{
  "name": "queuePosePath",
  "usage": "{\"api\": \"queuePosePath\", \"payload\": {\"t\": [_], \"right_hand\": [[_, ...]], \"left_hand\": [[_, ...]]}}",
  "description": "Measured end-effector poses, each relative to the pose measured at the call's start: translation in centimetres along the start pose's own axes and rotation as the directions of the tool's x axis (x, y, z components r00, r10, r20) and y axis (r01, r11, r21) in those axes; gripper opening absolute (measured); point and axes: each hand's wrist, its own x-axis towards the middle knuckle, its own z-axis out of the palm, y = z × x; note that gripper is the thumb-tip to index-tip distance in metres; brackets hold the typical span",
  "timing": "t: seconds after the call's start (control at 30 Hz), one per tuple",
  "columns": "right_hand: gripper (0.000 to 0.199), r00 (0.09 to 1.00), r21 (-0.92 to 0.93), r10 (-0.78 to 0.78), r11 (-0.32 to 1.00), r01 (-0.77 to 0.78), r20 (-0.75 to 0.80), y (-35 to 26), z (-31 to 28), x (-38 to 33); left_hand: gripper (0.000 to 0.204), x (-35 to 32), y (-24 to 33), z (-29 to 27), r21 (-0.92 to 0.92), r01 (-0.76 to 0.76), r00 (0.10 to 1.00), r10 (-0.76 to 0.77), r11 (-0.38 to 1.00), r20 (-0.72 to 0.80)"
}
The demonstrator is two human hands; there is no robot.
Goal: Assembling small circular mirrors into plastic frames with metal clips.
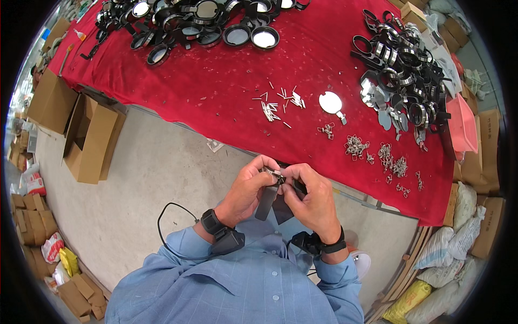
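In front of my chest, just off the table's near edge, both hands work close together on a dark part with a flat handle (266, 203) that points down toward me. My left hand (245, 190) pinches it near its top, where a bit of shiny metal shows between thumb and finger. My right hand (313, 198) closes on the same part from the other side; another black piece shows beside its fingers. The fingers hide most of the joint. Nearest on the table lie small metal pins (270, 110), a round metal disc with a tab (330, 102) and wire clips (355, 147).
A red cloth (216, 102) covers the table. Black rings with round plates (236, 35) heap at the far left, more black rings (396, 75) at the right beside a pink bin (462, 125). An open carton (91, 140) stands on the floor at left; sacks (437, 248) lie at right.
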Motion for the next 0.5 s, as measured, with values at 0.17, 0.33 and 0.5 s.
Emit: {"api": "queuePosePath", "payload": {"t": [0.17, 0.33, 0.5], "right_hand": [[0.028, 1.0, 0.008, 0.024, 1.0, -0.024, 0.007, 0.13, 0.02, -0.08], [0.027, 1.0, -0.002, 0.021, 1.0, -0.021, -0.002, 0.23, 0.11, -0.16], [0.026, 0.999, 0.009, 0.034, 0.999, -0.034, 0.005, 0.26, 0.17, -0.29]], "left_hand": [[0.024, -0.01, 0.08, 0.11, 0.002, -0.002, 1.0, 0.002, 1.0, 0.005], [0.023, 0.1, -0.29, -0.05, 0.017, 0.001, 1.0, -0.001, 1.0, 0.008], [0.023, 0.12, -0.59, -0.34, 0.022, 0.015, 1.0, -0.015, 1.0, 0.003]]}}
